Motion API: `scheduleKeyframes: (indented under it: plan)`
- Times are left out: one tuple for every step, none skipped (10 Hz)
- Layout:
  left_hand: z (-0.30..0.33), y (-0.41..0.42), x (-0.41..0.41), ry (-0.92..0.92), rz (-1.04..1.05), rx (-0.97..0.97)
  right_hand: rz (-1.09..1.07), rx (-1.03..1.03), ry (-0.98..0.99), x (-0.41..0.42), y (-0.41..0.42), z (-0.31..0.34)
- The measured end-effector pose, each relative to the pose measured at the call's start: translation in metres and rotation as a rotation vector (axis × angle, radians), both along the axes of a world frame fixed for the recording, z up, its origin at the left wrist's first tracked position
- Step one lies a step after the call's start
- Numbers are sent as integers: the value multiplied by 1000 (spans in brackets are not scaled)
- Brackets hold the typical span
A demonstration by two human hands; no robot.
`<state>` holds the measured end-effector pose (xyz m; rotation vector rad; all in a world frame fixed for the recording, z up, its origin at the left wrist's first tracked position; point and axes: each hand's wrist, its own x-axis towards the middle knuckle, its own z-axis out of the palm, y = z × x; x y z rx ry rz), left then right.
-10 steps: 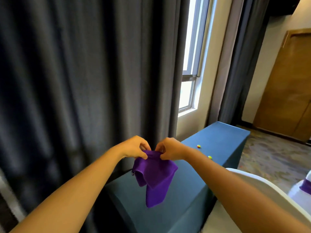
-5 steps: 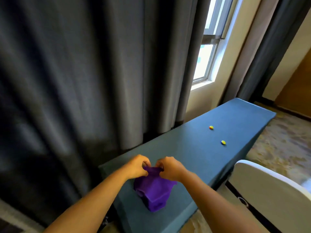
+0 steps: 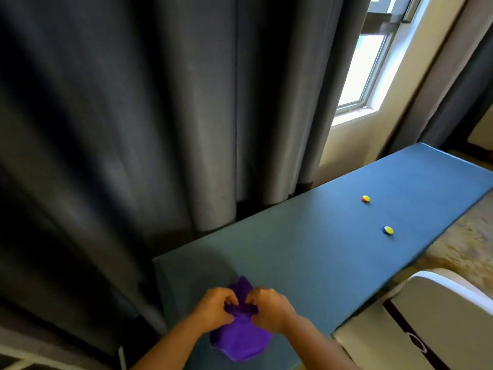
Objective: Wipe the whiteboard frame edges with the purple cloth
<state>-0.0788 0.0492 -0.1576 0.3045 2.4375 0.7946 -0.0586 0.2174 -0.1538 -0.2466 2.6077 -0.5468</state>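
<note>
Both our left hand (image 3: 214,308) and right hand (image 3: 269,308) are pinching the soft, light purple microfibre cloth (image 3: 238,340) at its twelve o'clock edge.

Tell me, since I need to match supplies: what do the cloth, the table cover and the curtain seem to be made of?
Cloth: soft purple fabric, likely microfibre; it bunches between the left hand and right hand. Table cover: matte blue, smooth and taut, probably felt or woven cloth; texture too fine to tell. Curtain: heavy grey fabric hanging in deep folds with a slight sheen.
</note>
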Motion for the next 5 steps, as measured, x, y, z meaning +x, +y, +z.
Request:
scheduleKeyframes:
  plan:
    - [5,1,-3,9,15,6,11,-3,14,-4,2,5]
    - [19,1,-10,28,3,-6,38,22,25,-11,2,21]
    - [33,0,-19,78,-31,-15,45,14,65,-15,3,34]
    - [55,-4,-30,85,-42,-53,2,24,78,-20,7,58]
    - [87,-7,-42,138,-43,-47,20,49,138,-26,9,88]
